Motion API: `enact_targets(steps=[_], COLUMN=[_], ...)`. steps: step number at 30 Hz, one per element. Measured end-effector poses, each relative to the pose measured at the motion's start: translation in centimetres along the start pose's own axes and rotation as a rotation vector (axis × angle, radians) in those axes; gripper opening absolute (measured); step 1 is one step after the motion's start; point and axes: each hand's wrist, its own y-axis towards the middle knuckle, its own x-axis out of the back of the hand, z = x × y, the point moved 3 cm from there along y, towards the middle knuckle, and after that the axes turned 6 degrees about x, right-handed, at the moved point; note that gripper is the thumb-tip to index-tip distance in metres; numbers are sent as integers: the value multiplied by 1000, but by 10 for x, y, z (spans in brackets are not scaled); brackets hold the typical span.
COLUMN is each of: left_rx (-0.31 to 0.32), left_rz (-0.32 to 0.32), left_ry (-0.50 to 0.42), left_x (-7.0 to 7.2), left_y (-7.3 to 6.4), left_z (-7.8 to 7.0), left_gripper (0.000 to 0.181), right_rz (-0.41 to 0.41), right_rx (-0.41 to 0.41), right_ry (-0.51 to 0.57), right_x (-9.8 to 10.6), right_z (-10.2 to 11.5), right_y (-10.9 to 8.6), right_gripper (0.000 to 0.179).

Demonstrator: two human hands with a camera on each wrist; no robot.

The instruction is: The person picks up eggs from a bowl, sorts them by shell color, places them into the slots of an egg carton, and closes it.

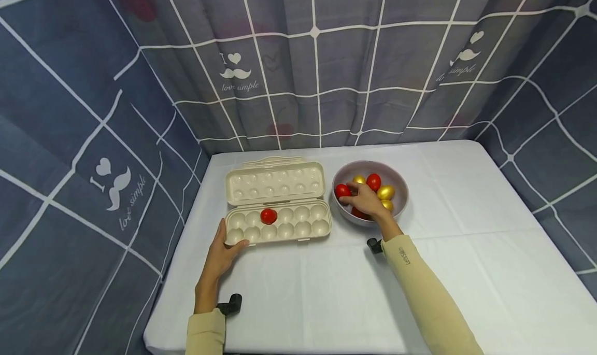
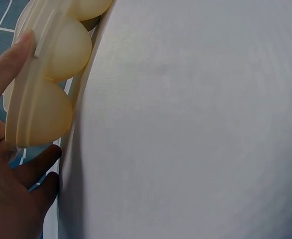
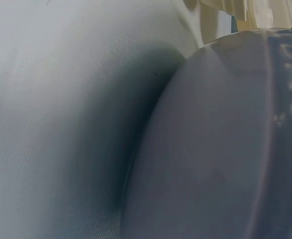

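A cream plastic egg carton (image 1: 280, 244) lies open on the table, its lid (image 1: 275, 164) folded back. One red egg (image 1: 268, 216) sits in a back-row cup. My left hand (image 1: 223, 251) grips the carton's left end; in the left wrist view the thumb (image 2: 24, 45) lies on the rim, other fingers beside and below the end cup. To the right, my right hand (image 1: 365, 199) reaches into a round greyish bowl (image 1: 401, 186) and pinches a red egg (image 1: 342, 190) at its left side between thumb and fingers. More red and gold eggs (image 1: 385, 192) surround that hand.
A white cloth (image 1: 298, 293) covers the table. Dark checked curtains (image 1: 289, 85) hang behind it and at both sides. The bowl stands just right of the carton; its outer wall (image 3: 200, 149) fills much of the right wrist view.
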Motion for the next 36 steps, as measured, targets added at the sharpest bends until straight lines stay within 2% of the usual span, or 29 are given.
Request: enact_targets(steps=[9, 19, 22, 26, 30, 36], left_rx=[6, 3, -2, -15, -27, 14], left_rz=[2, 8, 11, 19, 19, 19], left_ry=[-11, -21, -22, -28, -32, -17], left_x=[0, -1, -1, -1, -1, 0], left_y=[1, 2, 2, 2, 4, 4], left_z=[1, 3, 3, 2, 3, 5], left_gripper=[112, 112, 112, 113, 112, 113], right_rz=[-7, -24, -62, -166, -249, -310], right_rx=[62, 34, 22, -19, -29, -24], right_ry=[57, 63, 61, 77, 142, 232], right_x=[-2, -1, 1, 7, 11, 10], right_z=[2, 0, -1, -3, 1, 9], right_y=[0, -3, -3, -5, -8, -13], right_gripper=[56, 56, 56, 57, 57, 56])
